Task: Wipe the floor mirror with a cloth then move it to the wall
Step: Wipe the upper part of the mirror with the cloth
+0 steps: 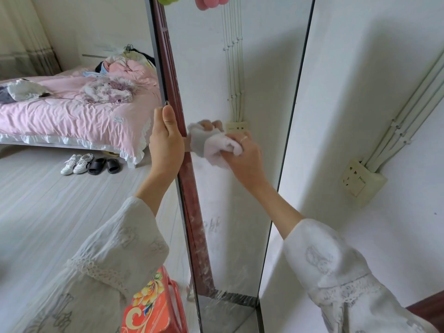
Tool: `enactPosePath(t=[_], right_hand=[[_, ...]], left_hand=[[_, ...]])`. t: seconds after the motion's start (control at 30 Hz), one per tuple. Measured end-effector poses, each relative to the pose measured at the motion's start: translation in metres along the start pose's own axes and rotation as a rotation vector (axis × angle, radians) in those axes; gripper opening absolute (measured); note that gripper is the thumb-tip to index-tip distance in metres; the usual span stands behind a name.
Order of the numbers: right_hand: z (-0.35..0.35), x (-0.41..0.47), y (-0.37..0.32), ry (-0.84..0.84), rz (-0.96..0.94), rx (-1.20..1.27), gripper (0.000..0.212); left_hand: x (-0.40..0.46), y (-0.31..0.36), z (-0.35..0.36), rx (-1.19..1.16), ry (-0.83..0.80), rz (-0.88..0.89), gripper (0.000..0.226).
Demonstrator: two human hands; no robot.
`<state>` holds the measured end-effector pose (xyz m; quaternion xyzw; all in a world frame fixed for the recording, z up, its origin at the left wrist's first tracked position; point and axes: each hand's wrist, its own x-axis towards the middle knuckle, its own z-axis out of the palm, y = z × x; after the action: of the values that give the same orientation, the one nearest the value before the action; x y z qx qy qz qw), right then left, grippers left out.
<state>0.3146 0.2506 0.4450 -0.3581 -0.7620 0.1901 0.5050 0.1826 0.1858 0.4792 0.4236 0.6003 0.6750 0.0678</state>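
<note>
The floor mirror (pixel 240 80) stands upright and slightly tilted in the middle of the view, its narrow dark frame running from top to floor, with a white wall (pixel 360 92) just beside its right edge. The glass shows streaks and smears toward its lower part and reflects a red-brown strip along its left side. The right hand (pixel 245 155) presses a crumpled pale cloth (pixel 216 147) against the glass at mid-height, fingers curled around the cloth; a ring sits on one finger. The left hand (pixel 165 143) grips the mirror's left edge at about the same height, fingers wrapped around the frame and thumb pointing up along it. Both arms wear loose white embroidered sleeves (pixel 115 248). On the wall to the right of the mirror, a beige socket (pixel 360 181) is mounted, with white conduits (pixel 408 111) running up from it. Left of the mirror and farther back, a bed (pixel 72 111) carries a pink quilt and heaped clothing. On the pale floor (pixel 48 212) in front of the bed lie white sneakers (pixel 77 163) and black slippers (pixel 104 165). Near the mirror's lower left corner stands a red patterned stool (pixel 153 306).
</note>
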Motion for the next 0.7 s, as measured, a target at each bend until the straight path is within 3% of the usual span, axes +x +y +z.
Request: enactPosePath(t=[0.1,0.2,0.4,0.47,0.53,0.63,0.7], right_hand=[[0.012,0.011,-0.018,0.061,-0.022,0.098,0.020],[0.027,-0.010,-0.010,0.034,-0.064,0.047,0.020],[0.029,-0.078,0.041,-0.547,-0.022,-0.145,0.026],[0.020,-0.076,0.041,-0.642,-0.066,-0.219,0.028],[0.010,-0.060,0.024,-0.558,-0.079,-0.209,0.028],[-0.001,-0.025,-0.014,-0.204,-0.235,-0.162,0.025],[-0.001,-0.001,-0.031,-0.017,-0.211,-0.065,0.024]], left_hand=[[0.004,-0.003,-0.006,-0.021,-0.058,0.017,0.029],[0.008,-0.004,-0.010,-0.033,-0.098,0.009,0.029],[0.008,-0.003,-0.013,0.009,-0.088,0.051,0.033],[0.006,-0.002,-0.013,0.018,-0.084,0.073,0.033],[0.006,-0.002,-0.013,0.019,-0.076,0.093,0.034],[0.007,-0.002,-0.015,0.010,-0.089,0.090,0.034],[0.007,-0.002,-0.016,0.023,-0.107,0.084,0.035]])
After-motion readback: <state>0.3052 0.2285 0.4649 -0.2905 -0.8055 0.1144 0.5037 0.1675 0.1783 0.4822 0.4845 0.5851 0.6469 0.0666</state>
